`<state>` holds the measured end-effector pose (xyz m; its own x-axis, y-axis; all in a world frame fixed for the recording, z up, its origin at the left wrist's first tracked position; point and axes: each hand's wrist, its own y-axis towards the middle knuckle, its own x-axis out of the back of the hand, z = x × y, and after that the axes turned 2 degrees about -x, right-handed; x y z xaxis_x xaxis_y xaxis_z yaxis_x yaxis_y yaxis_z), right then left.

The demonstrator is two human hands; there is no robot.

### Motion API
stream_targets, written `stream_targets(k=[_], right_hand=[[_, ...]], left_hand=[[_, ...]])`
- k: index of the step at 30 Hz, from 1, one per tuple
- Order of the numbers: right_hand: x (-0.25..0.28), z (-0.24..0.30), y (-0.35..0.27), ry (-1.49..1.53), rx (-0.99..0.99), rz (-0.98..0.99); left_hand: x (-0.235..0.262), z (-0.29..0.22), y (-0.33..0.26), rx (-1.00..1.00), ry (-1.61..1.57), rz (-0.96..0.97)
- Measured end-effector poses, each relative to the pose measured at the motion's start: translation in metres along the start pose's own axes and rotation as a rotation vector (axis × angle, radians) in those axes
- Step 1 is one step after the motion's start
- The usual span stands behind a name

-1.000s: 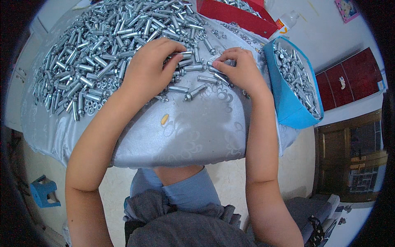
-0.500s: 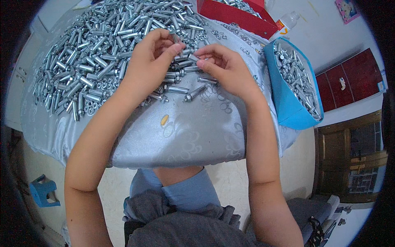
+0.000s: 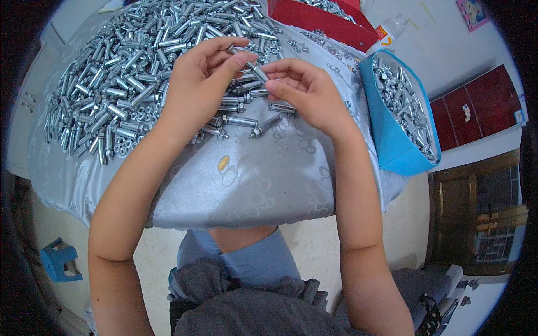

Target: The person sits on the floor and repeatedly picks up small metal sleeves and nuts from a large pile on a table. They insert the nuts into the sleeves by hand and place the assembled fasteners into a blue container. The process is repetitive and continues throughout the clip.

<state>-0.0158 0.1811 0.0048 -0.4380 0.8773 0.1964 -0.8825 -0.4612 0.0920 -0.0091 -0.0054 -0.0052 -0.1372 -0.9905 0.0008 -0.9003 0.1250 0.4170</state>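
A big heap of silvery metal bolts with sleeves (image 3: 134, 73) covers a table under a shiny grey cloth (image 3: 252, 179). My left hand (image 3: 196, 89) and my right hand (image 3: 305, 92) meet just above the near edge of the heap. Between their fingertips they hold one bolt (image 3: 256, 70), tilted, with my left thumb and fingers on its upper end and my right fingers on its lower end. Several loose bolts (image 3: 246, 120) lie on the cloth right under the hands.
A blue bin (image 3: 392, 134) full of bolts stands at the right edge of the table. A red tray (image 3: 325, 25) with more parts is behind it, beside a white bottle (image 3: 389, 28). A small blue stool (image 3: 59, 260) is on the floor at the left.
Both hands have lifted off the heap and come together, picking up one bolt that they now hold between their fingertips.
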Motion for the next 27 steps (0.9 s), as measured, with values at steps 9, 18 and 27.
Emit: stream_targets(k=[9, 18, 27], right_hand=[[0.0069, -0.0007, 0.0017, 0.039, -0.034, -0.037], [0.0022, 0.0067, 0.0029, 0.246, 0.056, -0.173], [0.0031, 0.0062, 0.0029, 0.223, 0.065, -0.218]], left_hand=[[0.0015, -0.0030, 0.0063, 0.016, -0.209, -0.176], [-0.0040, -0.0071, -0.0002, 0.185, -0.232, -0.055], [-0.0022, -0.0087, 0.0005, 0.178, -0.239, -0.068]])
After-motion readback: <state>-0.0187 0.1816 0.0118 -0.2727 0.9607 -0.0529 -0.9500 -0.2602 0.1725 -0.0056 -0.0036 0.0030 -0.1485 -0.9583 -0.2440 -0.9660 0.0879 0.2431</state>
